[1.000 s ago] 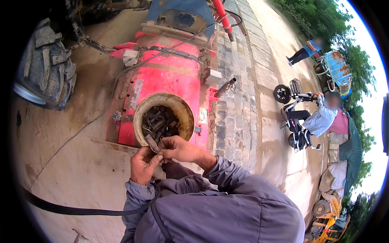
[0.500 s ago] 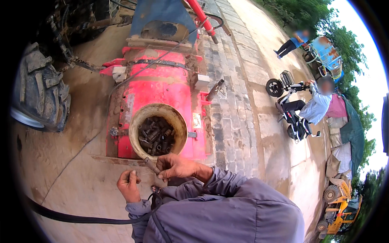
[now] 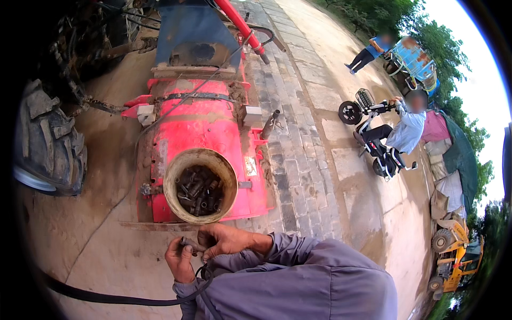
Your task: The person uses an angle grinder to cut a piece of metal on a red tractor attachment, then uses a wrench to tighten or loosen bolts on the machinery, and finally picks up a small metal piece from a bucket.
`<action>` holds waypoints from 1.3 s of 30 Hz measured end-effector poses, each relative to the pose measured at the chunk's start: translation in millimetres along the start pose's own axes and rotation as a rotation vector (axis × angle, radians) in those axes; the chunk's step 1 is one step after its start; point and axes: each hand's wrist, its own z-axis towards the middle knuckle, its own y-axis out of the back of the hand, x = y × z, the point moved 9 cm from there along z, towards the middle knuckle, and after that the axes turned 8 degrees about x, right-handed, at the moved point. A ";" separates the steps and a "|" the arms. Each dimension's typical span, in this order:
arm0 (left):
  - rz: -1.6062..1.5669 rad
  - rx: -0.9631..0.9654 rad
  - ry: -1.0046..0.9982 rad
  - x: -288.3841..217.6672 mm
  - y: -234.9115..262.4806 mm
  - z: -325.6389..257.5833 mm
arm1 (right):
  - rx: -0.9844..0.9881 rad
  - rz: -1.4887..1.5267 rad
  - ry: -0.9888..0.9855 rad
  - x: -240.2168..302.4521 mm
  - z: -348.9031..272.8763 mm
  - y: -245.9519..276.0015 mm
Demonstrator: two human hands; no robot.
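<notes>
A short brownish metal tube [image 3: 193,245] is between my two hands, just in front of the bucket. My right hand [image 3: 228,240] grips its right part, with the thumb below and the fingers bent over it. At the other end my left hand [image 3: 180,261] has its thumb and fingers closed round the tube's tip. A pale round bucket [image 3: 231,180], dirty inside, stands on the near end of a red machine cover [image 3: 200,133]. Many dark short metal tubes and fittings [image 3: 198,191] lie jumbled in the bucket.
A large muddy tyre [image 3: 50,138] stands at left. A black strap or hose [image 3: 106,288] runs to my waist. Beyond the paving, a person sits on an electric scooter [image 3: 378,141], another stands near a blue vehicle [image 3: 413,61]. A yellow loader [image 3: 456,256] is at far right.
My left hand has come to the tube's free end and closed on it. The tube has tilted flatter between my hands. The whole view has shifted slightly.
</notes>
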 end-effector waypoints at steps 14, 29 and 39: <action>-0.493 -0.151 0.202 33.6 8.7 25.6 | 0.024 0.342 -0.246 -8.9 -8.6 -6.7; -0.536 -0.472 0.123 52.0 73.7 -2.5 | -0.109 -0.575 -0.492 -99.7 -99.2 99.1; -0.547 -0.560 0.191 65.8 72.3 -10.3 | -0.372 -0.703 -0.570 -104.1 -113.2 153.8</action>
